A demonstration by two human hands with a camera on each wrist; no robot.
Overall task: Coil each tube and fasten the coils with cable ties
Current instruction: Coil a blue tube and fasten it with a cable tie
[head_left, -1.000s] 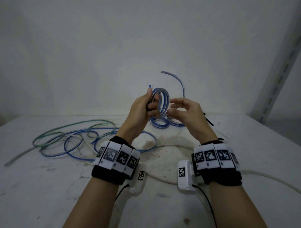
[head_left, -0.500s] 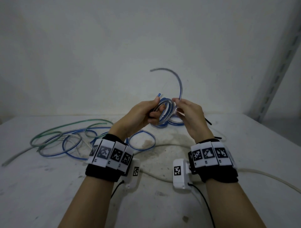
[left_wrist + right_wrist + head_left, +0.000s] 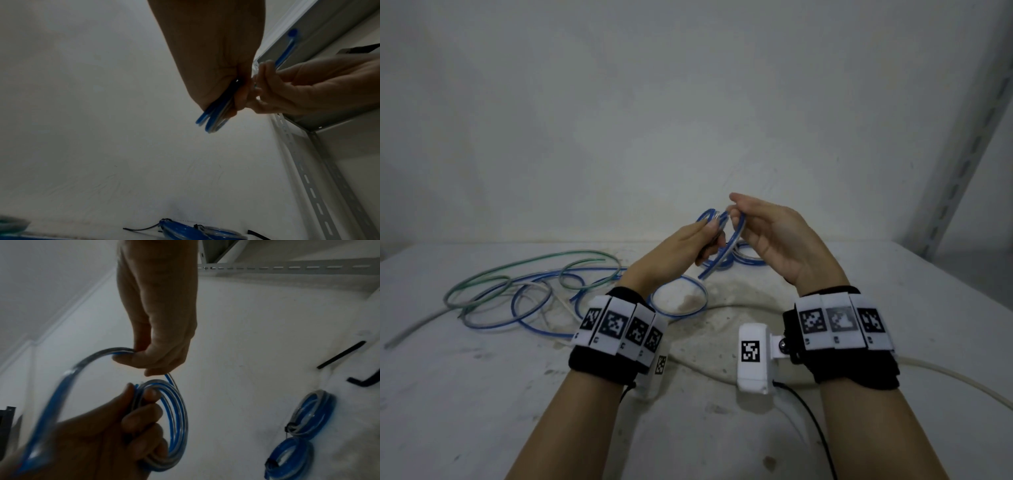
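My left hand point(image 3: 710, 236) grips a small coil of blue tube point(image 3: 174, 418) in the air above the table, fingers curled round its turns. My right hand point(image 3: 736, 219) is just right of it and pinches the same tube's free tail point(image 3: 68, 374), which loops from the coil and ends below the hands at its tip point(image 3: 703, 274). In the left wrist view the coil point(image 3: 213, 121) sticks out under my left hand point(image 3: 236, 100). Two tied blue coils point(image 3: 312, 415) lie on the table beyond my hands. Loose black cable ties point(image 3: 341, 355) lie near them.
Loose green tube point(image 3: 534, 267), blue tube point(image 3: 530, 305) and a blue loop point(image 3: 678, 305) lie tangled on the left of the white table point(image 3: 482, 411). A white tube point(image 3: 945, 380) crosses the table under my wrists. A slotted metal shelf post point(image 3: 962, 137) stands at the right.
The tube's tail, which arched high above my hands, has come down and now hangs below them. My right hand rose and turned, still holding the tail.
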